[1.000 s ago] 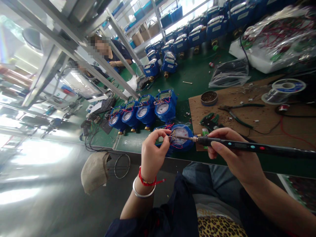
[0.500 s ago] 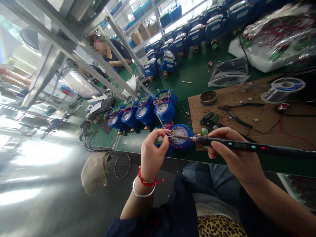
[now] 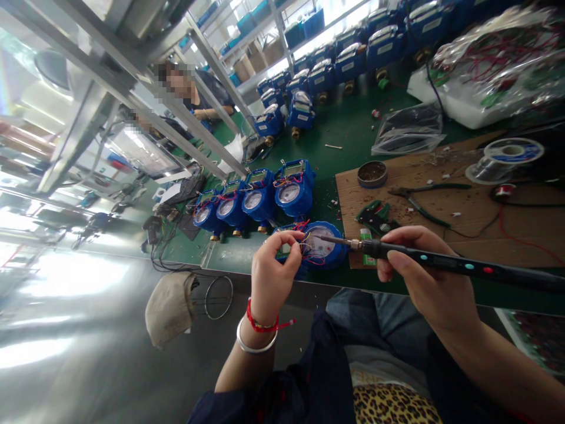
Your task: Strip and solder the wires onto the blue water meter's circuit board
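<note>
My right hand (image 3: pixel 421 268) grips a black soldering iron (image 3: pixel 445 259) with its thumb and fingers. The iron lies nearly level, its metal tip pointing left over the round dial of a blue water meter (image 3: pixel 329 246) at the bench edge. Thin coloured wires (image 3: pixel 308 244) run from the meter's opened electronics side across to the dial. My left hand (image 3: pixel 277 259) pinches at those wires between thumb and forefinger, partly covering the green circuit board. Exactly which wire ends sit in the pinch is hidden by the fingers.
Several blue meters (image 3: pixel 252 200) stand just behind, and more line the back of the bench. On the cardboard sheet (image 3: pixel 477 224) lie pliers (image 3: pixel 426 189), a green wire stripper (image 3: pixel 377 217), a round tin (image 3: pixel 372 174) and a solder spool (image 3: pixel 507 154). A co-worker (image 3: pixel 212 97) sits beyond the metal posts.
My right hand has drawn the soldering iron to the right, taking its tip away from the wires at my left fingertips. A pale wisp of smoke over the meters has faded. My left hand stays put.
</note>
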The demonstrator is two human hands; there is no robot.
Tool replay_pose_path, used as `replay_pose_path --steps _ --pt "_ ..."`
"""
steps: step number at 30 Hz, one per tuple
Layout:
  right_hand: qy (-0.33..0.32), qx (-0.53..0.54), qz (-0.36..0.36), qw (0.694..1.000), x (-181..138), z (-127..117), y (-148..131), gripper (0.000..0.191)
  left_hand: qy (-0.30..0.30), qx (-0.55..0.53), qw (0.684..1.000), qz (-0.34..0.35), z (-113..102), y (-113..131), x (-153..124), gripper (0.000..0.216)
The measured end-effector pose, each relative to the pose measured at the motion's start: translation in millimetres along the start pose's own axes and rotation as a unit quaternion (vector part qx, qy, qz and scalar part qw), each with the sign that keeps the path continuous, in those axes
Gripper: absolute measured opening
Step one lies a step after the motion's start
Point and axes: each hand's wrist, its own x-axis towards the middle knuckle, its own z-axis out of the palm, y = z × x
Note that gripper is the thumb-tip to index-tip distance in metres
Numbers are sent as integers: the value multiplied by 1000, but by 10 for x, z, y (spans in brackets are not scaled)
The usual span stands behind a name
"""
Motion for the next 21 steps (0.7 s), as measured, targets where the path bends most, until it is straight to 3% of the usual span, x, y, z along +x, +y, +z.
replay_pose_path --steps 14,21 --pt "23 22 -18 999 -29 6 56 16 2 5 1000 8 4 -17 -15 8" --pt "34 34 -36 998 -21 2 74 16 24 59 993 96 28 -90 -59 10"
